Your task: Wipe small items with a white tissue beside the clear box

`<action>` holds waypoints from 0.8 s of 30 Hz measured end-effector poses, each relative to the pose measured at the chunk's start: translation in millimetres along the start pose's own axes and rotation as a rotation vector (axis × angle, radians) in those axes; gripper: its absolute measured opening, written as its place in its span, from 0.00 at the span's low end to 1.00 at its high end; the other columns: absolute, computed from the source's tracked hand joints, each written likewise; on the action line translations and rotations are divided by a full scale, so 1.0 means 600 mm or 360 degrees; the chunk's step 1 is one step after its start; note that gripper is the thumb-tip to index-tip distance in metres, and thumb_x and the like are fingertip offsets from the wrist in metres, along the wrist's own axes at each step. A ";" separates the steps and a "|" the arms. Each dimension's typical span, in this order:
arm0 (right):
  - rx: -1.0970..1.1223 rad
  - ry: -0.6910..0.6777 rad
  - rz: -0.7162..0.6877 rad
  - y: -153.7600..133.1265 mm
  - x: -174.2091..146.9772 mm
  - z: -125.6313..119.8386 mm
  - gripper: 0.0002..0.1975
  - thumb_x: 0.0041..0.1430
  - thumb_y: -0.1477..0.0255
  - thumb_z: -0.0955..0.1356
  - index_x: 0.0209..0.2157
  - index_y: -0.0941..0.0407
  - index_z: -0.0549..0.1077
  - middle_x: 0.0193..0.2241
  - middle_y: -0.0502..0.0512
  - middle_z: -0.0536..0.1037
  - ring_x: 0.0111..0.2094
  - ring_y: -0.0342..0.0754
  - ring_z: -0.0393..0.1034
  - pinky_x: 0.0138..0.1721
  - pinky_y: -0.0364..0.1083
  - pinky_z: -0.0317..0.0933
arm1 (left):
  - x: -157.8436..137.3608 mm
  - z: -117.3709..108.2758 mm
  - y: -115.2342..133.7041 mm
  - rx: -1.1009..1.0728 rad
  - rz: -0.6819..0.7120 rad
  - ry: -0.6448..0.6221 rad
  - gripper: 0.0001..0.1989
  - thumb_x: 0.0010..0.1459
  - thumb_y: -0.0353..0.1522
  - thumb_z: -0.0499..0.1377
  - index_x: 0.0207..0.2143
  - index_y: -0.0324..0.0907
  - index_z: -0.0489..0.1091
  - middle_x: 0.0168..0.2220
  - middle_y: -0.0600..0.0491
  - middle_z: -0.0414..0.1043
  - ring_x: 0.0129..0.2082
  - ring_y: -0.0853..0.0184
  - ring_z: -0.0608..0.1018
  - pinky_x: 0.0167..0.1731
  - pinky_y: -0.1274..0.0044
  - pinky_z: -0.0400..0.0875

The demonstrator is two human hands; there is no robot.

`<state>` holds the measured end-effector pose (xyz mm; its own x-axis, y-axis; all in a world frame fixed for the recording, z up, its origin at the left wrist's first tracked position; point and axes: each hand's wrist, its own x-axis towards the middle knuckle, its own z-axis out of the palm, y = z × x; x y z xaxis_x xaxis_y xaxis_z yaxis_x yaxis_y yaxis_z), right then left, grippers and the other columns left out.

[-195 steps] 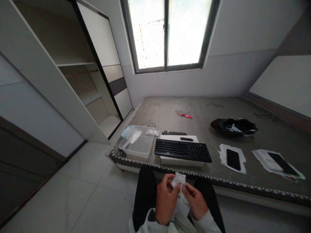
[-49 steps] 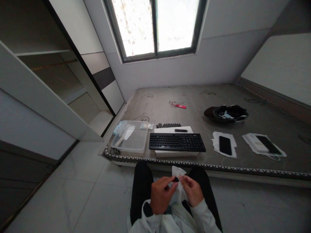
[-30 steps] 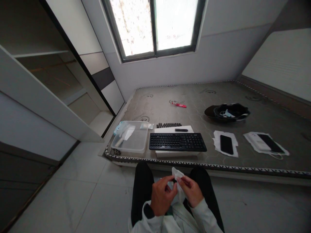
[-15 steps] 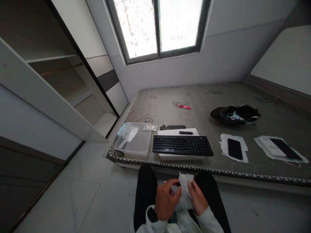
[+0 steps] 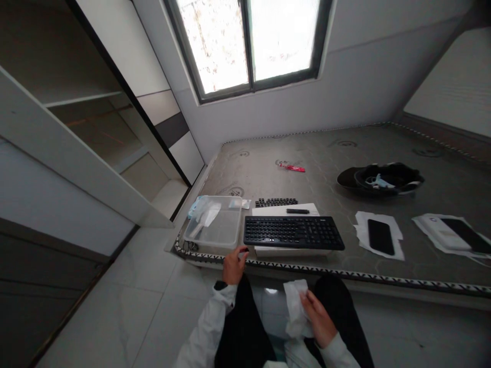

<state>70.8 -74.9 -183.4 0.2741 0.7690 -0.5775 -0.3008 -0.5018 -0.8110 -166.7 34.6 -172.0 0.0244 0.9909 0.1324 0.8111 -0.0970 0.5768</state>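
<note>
My left hand (image 5: pixel 233 264) reaches out to the mattress edge, just in front of the left end of the black keyboard (image 5: pixel 293 232). Its fingertips pinch a small black piece (image 5: pixel 244 250), apparently a keycap. My right hand (image 5: pixel 317 318) stays low over my lap and grips a crumpled white wipe (image 5: pixel 294 305). The keyboard rests on a flat white box (image 5: pixel 283 209). A row of loose black keycaps (image 5: pixel 276 202) lies behind it.
A clear plastic container (image 5: pixel 213 228) stands left of the keyboard. To the right lie a phone on white tissue (image 5: pixel 379 236), another dark device on white wrapping (image 5: pixel 450 233) and a black cap (image 5: pixel 383 179). A red wrapper (image 5: pixel 291 166) lies farther back. An open wardrobe (image 5: pixel 88 122) is on the left.
My hands were together over my lap, rubbing the small black piece with the wipe. Now my left hand has moved forward to the mattress edge with the piece; my right keeps the wipe.
</note>
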 end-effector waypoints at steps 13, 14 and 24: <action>-0.0151 0.0247 0.0018 0.024 0.023 -0.054 0.37 0.28 0.39 0.68 0.34 0.53 0.75 0.36 0.55 0.83 0.55 0.63 0.64 0.53 0.53 0.61 | 0.247 0.025 -0.057 0.0460 0.0114 -0.0308 0.10 0.61 0.33 0.56 0.44 0.48 0.72 0.46 0.54 0.73 0.42 0.67 0.76 0.41 0.78 0.67; -0.0148 0.0267 0.0025 0.022 0.021 -0.056 0.36 0.29 0.38 0.67 0.33 0.53 0.75 0.35 0.54 0.83 0.54 0.63 0.65 0.53 0.53 0.62 | 0.251 0.028 -0.057 0.0488 0.0118 -0.0338 0.10 0.61 0.33 0.55 0.44 0.49 0.71 0.47 0.54 0.73 0.42 0.67 0.76 0.41 0.78 0.67; -0.0029 0.0258 -0.0035 0.014 0.028 -0.069 0.34 0.32 0.40 0.68 0.32 0.54 0.73 0.34 0.56 0.83 0.53 0.63 0.66 0.53 0.54 0.61 | 0.265 0.046 -0.066 0.0633 0.0153 -0.0520 0.13 0.63 0.35 0.53 0.48 0.43 0.69 0.49 0.49 0.70 0.43 0.64 0.75 0.44 0.68 0.69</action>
<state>110.4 -82.7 -203.9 0.4246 0.7066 -0.5661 -0.2772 -0.4937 -0.8243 -178.6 198.5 -196.0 0.2395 0.9628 -0.1254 0.9539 -0.2093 0.2151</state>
